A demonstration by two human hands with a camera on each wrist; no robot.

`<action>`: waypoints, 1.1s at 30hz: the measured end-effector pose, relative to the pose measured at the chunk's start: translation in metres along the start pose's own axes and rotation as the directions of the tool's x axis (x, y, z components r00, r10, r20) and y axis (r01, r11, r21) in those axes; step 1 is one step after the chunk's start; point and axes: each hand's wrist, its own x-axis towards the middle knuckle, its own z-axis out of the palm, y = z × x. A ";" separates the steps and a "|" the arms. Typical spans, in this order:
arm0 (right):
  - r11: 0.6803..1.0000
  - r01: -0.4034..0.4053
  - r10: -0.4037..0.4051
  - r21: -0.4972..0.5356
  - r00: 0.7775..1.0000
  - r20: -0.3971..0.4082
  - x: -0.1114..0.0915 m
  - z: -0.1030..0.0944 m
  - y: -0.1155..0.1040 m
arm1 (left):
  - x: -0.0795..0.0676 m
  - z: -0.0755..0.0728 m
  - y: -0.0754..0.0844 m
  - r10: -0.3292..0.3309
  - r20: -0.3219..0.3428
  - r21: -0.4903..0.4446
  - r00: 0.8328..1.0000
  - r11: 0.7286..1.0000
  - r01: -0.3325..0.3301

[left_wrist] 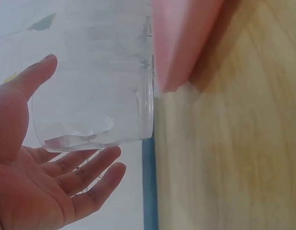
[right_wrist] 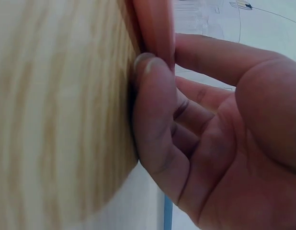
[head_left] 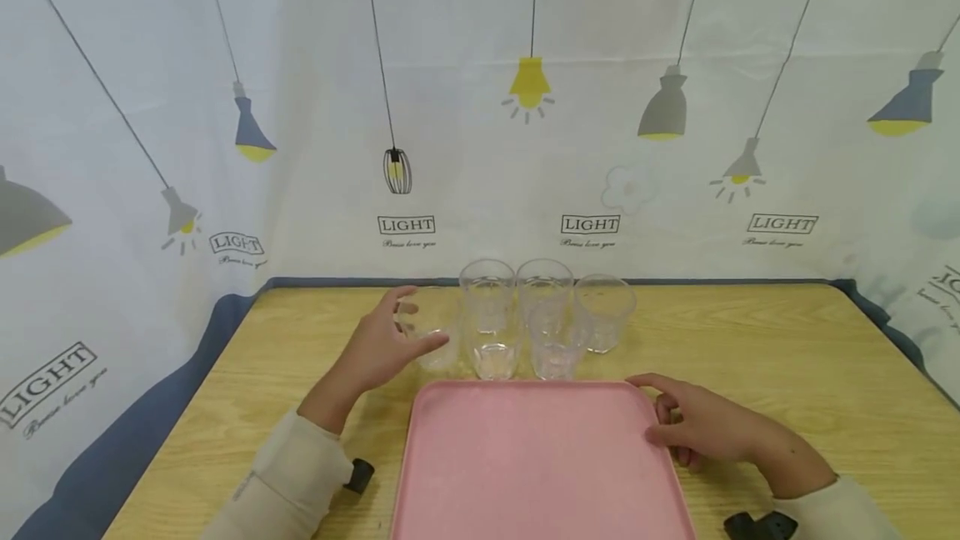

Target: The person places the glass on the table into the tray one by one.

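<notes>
My left hand [head_left: 378,348] is around the leftmost clear cup [head_left: 438,313], its thumb in front and its fingers at the far left side. In the left wrist view, the fingers are spread and fairly straight beside the cup [left_wrist: 90,105]; whether they touch it is hard to tell. My right hand [head_left: 712,423] grips the far right corner area of a pink tray [head_left: 532,457]. In the right wrist view, its thumb lies against the tray rim [right_wrist: 160,28] and its other fingers curl beneath.
More clear cups stand upright behind the tray, among them a tall one [head_left: 487,315] and a wider one at the right [head_left: 606,307]. The wooden table [head_left: 780,340] ends at a printed curtain [head_left: 465,148]. Black straps [head_left: 360,476] show at the wrists.
</notes>
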 end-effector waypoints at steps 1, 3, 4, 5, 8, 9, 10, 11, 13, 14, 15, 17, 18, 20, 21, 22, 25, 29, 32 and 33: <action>1.000 0.001 -0.001 0.001 1.000 0.001 0.000 0.000 0.000 | -0.002 -0.001 0.002 0.003 -0.001 -0.003 1.000 1.000 -0.003; 1.000 -0.003 0.003 0.007 1.000 0.001 -0.001 -0.001 0.000 | -0.006 -0.005 0.006 0.012 -0.004 -0.008 1.000 1.000 -0.012; 1.000 0.000 0.000 0.010 1.000 0.002 0.000 -0.001 0.001 | -0.009 -0.006 0.009 0.017 -0.004 -0.010 1.000 1.000 -0.017; 1.000 0.003 -0.003 0.011 1.000 0.001 0.000 -0.001 0.001 | -0.011 -0.008 0.011 0.021 -0.003 -0.011 1.000 1.000 -0.021; 1.000 0.013 -0.013 0.013 1.000 -0.007 0.000 0.000 0.000 | -0.017 -0.012 0.016 0.032 0.002 -0.008 0.999 0.999 -0.032; 1.000 0.016 -0.016 0.013 1.000 -0.010 0.001 0.000 0.001 | -0.018 -0.013 0.017 0.034 0.005 -0.008 0.999 0.999 -0.034; 1.000 0.020 -0.019 0.015 1.000 -0.012 0.001 0.000 0.001 | -0.020 -0.014 0.018 0.035 0.010 -0.011 0.999 0.999 -0.035; 1.000 0.020 -0.019 0.016 1.000 -0.014 0.001 0.000 0.001 | -0.021 -0.015 0.020 0.036 0.015 -0.014 0.999 0.999 -0.035; 1.000 0.019 -0.019 0.017 1.000 -0.015 0.000 0.000 0.001 | -0.024 -0.017 0.022 0.038 0.033 -0.024 0.999 0.999 -0.037; 1.000 0.019 -0.019 0.017 1.000 -0.014 0.000 0.000 0.001 | -0.026 -0.017 0.023 0.042 0.043 -0.033 0.998 0.999 -0.040; 1.000 0.019 -0.018 0.017 1.000 -0.012 0.000 0.000 0.002 | -0.027 -0.018 0.024 0.048 0.055 -0.040 0.997 0.998 -0.046; 1.000 0.018 -0.018 0.014 1.000 -0.011 0.000 0.000 0.002 | -0.030 -0.019 0.026 0.066 0.084 -0.052 0.994 0.997 -0.062; 1.000 0.016 -0.016 0.013 1.000 -0.012 0.000 0.000 0.002 | -0.031 -0.020 0.027 0.075 0.100 -0.056 0.992 0.996 -0.070; 1.000 0.012 -0.012 0.009 1.000 -0.015 0.000 0.000 0.002 | -0.034 -0.020 0.029 0.095 0.127 -0.067 0.987 0.994 -0.087; 1.000 0.011 -0.010 0.006 1.000 -0.016 0.001 0.000 0.002 | -0.035 -0.020 0.029 0.103 0.140 -0.070 0.985 0.993 -0.094; 1.000 0.009 -0.009 0.004 1.000 -0.019 0.001 0.000 0.001 | -0.036 -0.020 0.030 0.108 0.154 -0.073 0.982 0.993 -0.098; 1.000 0.002 -0.002 0.003 1.000 -0.024 0.002 0.000 0.000 | -0.038 -0.020 0.031 0.109 0.198 -0.089 0.974 0.992 -0.093; 1.000 -0.012 0.012 0.004 1.000 -0.026 0.002 0.000 0.000 | -0.042 -0.018 0.031 0.094 0.262 -0.095 0.960 0.993 -0.072; 1.000 -0.019 0.019 0.003 0.999 -0.031 0.001 0.000 0.000 | -0.043 -0.016 0.031 0.101 0.306 -0.092 0.947 0.993 -0.077; 1.000 -0.020 0.020 0.003 0.999 -0.032 0.000 0.000 0.000 | -0.043 -0.015 0.032 0.105 0.317 -0.092 0.943 0.993 -0.079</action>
